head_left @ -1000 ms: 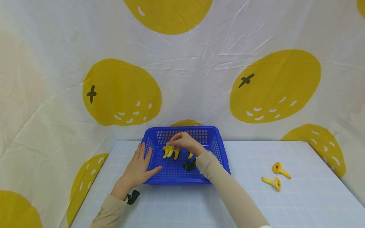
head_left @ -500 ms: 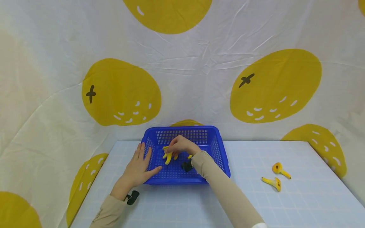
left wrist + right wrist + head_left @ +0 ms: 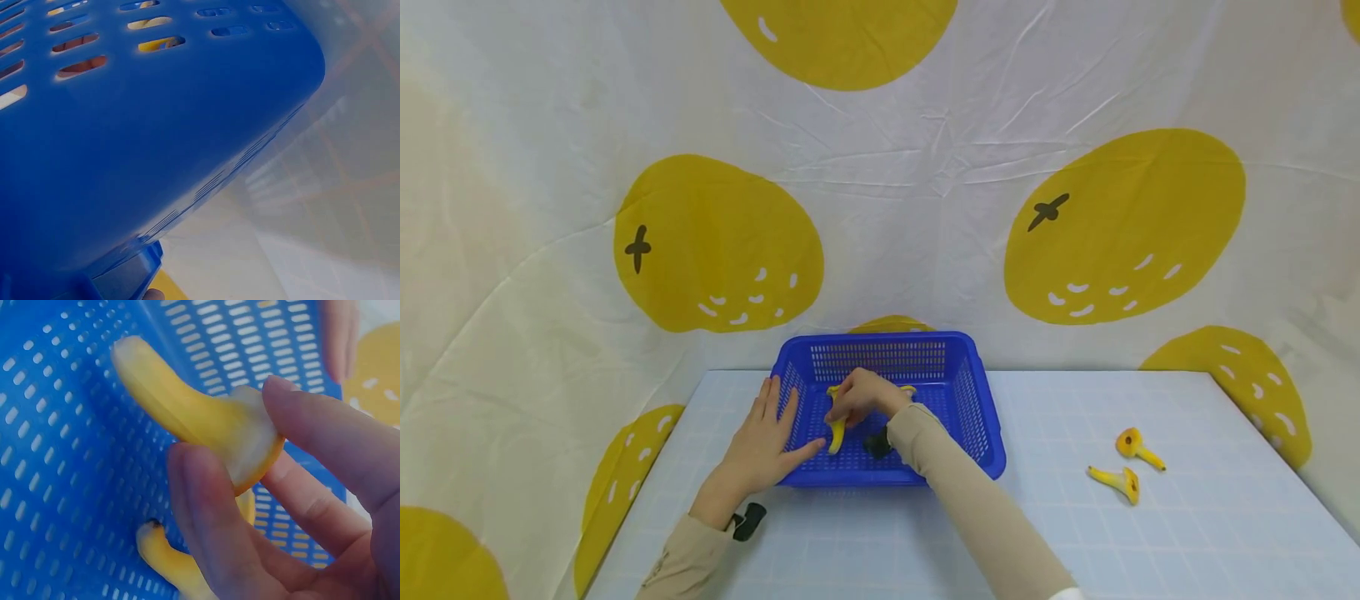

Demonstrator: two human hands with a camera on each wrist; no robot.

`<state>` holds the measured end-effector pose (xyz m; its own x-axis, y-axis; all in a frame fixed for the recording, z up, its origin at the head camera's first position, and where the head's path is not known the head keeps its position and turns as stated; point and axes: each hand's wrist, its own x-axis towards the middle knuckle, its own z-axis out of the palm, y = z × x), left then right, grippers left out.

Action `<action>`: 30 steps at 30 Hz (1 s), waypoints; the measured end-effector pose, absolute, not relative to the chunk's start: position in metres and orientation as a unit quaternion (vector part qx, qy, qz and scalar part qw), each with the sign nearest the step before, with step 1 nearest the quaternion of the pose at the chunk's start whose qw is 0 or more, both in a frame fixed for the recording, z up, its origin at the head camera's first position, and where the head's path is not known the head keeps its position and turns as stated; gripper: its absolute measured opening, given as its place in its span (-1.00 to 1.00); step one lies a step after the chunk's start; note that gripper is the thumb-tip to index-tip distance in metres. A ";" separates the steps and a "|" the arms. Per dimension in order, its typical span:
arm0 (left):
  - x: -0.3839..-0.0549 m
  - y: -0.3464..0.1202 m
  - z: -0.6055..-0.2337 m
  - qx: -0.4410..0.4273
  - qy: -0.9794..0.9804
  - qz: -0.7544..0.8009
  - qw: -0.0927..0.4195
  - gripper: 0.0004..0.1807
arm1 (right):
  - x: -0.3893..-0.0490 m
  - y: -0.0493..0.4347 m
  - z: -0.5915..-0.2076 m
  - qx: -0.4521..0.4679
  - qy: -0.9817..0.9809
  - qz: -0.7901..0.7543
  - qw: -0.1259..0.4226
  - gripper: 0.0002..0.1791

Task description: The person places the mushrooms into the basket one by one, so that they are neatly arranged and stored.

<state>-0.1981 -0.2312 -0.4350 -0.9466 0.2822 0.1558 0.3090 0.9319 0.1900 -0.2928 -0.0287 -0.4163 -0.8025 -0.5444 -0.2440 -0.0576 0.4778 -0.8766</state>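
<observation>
Inside the blue plastic basket (image 3: 880, 479), my right hand (image 3: 863, 396) pinches a yellow mushroom (image 3: 165, 400) between thumb and fingers. Its stem points down towards the basket's front left in the head view, and its cap is partly covered by the fingers. Another yellow mushroom (image 3: 169, 559) lies in the basket below that hand, half hidden by it. More yellow bits show behind the hand, too covered to make out. With fingers straight and spread, my left hand (image 3: 758, 446) rests on the basket's left rim, its thumb reaching over the inside.
Two yellow mushrooms, one farther back (image 3: 1137, 447) and one nearer (image 3: 1117, 482), lie on the pale blue checked table (image 3: 1060, 533) right of the basket. A white curtain (image 3: 910, 208) with yellow fruit print hangs directly behind the table.
My right hand has brought a mushroom from the back left of the basket's inside towards its front, turning it stem down. The left hand has stayed put.
</observation>
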 end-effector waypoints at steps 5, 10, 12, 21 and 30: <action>-0.199 -0.231 -0.436 -0.152 -0.980 -0.111 0.064 0.07 | -0.291 -0.033 -0.422 -0.144 0.831 -0.473 0.255 -0.86; -0.201 -0.232 -0.440 -0.155 -0.978 -0.116 0.071 0.06 | -0.290 -0.035 -0.428 -0.119 0.831 -0.477 0.260 -0.89; -0.202 -0.233 -0.441 -0.157 -0.978 -0.116 0.075 0.06 | -0.291 -0.037 -0.431 -0.121 0.828 -0.482 0.260 -0.92; -0.202 -0.233 -0.441 -0.155 -0.978 -0.119 0.073 0.07 | -0.296 -0.039 -0.435 -0.133 0.849 -0.451 0.243 -0.92; -0.201 -0.233 -0.439 -0.152 -0.978 -0.120 0.071 0.05 | -0.294 -0.039 -0.435 -0.144 0.857 -0.429 0.247 -0.89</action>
<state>-0.2005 -0.2330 -0.4394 -0.9435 0.2810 0.1754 0.3151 0.9249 0.2130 -0.2943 -0.0385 -0.4351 -0.8369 -0.4584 -0.2993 -0.0350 0.5904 -0.8064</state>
